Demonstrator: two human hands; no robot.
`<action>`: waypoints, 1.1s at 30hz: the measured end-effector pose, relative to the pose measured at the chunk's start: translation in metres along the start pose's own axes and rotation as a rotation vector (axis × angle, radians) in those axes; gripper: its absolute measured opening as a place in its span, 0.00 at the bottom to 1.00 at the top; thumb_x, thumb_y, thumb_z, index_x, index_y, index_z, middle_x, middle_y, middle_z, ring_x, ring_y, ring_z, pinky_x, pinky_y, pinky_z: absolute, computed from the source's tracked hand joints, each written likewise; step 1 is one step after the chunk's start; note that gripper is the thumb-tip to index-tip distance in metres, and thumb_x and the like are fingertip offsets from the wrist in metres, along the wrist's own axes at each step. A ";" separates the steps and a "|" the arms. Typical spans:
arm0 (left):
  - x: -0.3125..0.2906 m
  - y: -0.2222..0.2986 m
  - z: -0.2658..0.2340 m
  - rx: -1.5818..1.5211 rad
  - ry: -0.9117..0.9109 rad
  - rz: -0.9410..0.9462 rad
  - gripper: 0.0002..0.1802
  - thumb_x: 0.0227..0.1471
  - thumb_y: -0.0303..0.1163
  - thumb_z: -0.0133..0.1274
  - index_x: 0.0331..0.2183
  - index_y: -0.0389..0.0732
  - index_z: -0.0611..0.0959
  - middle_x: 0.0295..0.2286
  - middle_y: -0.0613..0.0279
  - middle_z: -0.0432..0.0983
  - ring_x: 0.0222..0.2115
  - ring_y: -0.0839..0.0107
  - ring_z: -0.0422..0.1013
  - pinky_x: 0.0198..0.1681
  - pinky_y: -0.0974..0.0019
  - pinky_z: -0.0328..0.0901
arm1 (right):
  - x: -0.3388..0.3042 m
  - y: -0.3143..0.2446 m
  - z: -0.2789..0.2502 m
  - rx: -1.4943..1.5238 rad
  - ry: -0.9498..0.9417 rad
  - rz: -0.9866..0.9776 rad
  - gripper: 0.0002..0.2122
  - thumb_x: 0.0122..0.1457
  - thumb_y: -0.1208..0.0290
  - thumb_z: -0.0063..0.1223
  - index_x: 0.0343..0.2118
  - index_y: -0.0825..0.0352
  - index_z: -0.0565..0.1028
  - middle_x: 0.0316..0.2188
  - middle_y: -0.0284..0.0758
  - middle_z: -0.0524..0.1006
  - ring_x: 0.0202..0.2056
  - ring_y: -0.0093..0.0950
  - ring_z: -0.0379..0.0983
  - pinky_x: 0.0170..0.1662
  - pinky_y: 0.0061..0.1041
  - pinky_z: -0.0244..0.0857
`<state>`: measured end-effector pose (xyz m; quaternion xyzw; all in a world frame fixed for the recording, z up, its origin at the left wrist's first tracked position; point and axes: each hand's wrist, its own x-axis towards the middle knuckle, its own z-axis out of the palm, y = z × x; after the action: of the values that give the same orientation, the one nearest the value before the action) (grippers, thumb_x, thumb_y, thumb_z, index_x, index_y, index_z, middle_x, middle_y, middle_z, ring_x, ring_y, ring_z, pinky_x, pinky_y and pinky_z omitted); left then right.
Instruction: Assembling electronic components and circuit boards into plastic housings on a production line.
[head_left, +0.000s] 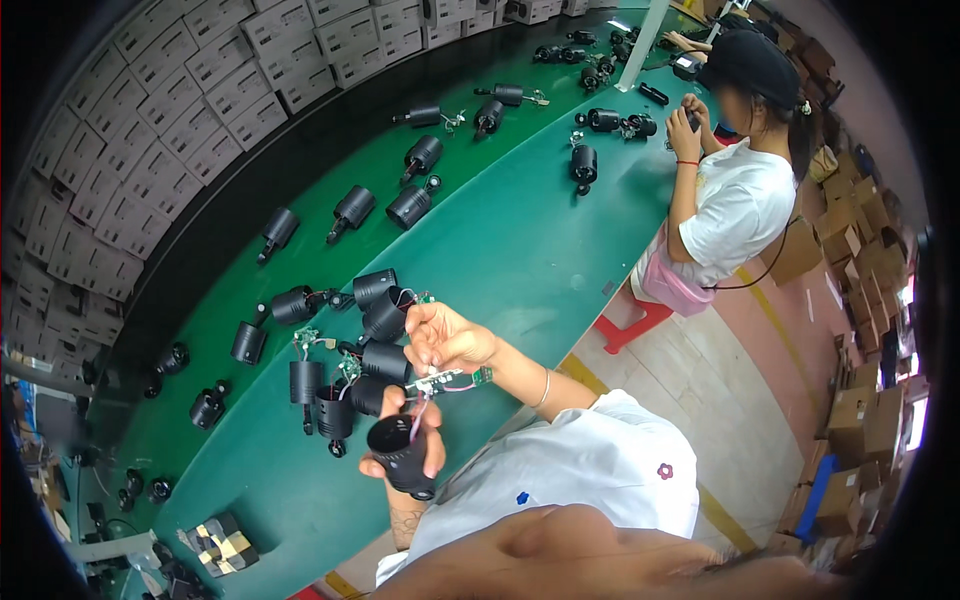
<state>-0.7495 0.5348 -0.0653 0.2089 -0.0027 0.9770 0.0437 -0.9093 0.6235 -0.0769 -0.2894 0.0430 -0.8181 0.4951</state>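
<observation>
My left hand (432, 452) is wrapped around a black cylindrical camera housing (398, 468), its open end tilted up. Thin pink and white wires (418, 418) run out of that opening to a small circuit board (432, 382) above it. A second small green board (482, 376) dangles on wires to the right. Fingers of my right hand (448, 338) pinch together at the circuit board, on a small white piece that looks like a wire connector. Close beside my hands several more black housings (385, 318) lie on the green table, some with boards and wires (349, 366) hanging out.
Along the green conveyor belt (310, 235) lie several more black housings (353, 207). White boxes (180, 100) are stacked behind it. At the right a co-worker (740, 190) handles a black part beside a red stool (632, 326). Cardboard boxes (850, 420) line the floor; a taped black block (222, 545) sits lower left.
</observation>
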 end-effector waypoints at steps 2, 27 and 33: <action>-0.004 0.002 -0.002 0.077 0.012 -0.017 0.45 0.30 0.26 0.61 0.52 0.37 0.59 0.43 0.37 0.68 0.25 0.51 0.73 0.28 0.62 0.70 | 0.000 -0.008 0.000 -0.080 -0.016 -0.008 0.20 0.46 0.89 0.58 0.44 0.70 0.71 0.28 0.41 0.79 0.30 0.31 0.77 0.32 0.23 0.70; -0.009 0.006 0.015 1.539 0.500 0.232 0.38 0.27 0.24 0.70 0.45 0.38 0.72 0.46 0.54 0.67 0.44 0.64 0.68 0.48 0.64 0.64 | -0.002 -0.017 0.040 -1.007 0.446 -0.028 0.09 0.43 0.89 0.62 0.29 0.73 0.81 0.30 0.38 0.78 0.29 0.23 0.71 0.33 0.17 0.68; -0.010 0.017 0.013 1.559 0.576 0.162 0.37 0.24 0.24 0.71 0.42 0.38 0.74 0.41 0.56 0.71 0.40 0.67 0.70 0.46 0.68 0.64 | -0.001 -0.004 0.048 -0.927 0.387 -0.187 0.09 0.42 0.90 0.61 0.28 0.72 0.81 0.30 0.38 0.78 0.29 0.24 0.70 0.33 0.18 0.68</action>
<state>-0.7370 0.5169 -0.0574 -0.0796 0.6704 0.7142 -0.1850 -0.8875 0.6368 -0.0366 -0.3246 0.4662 -0.7924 0.2222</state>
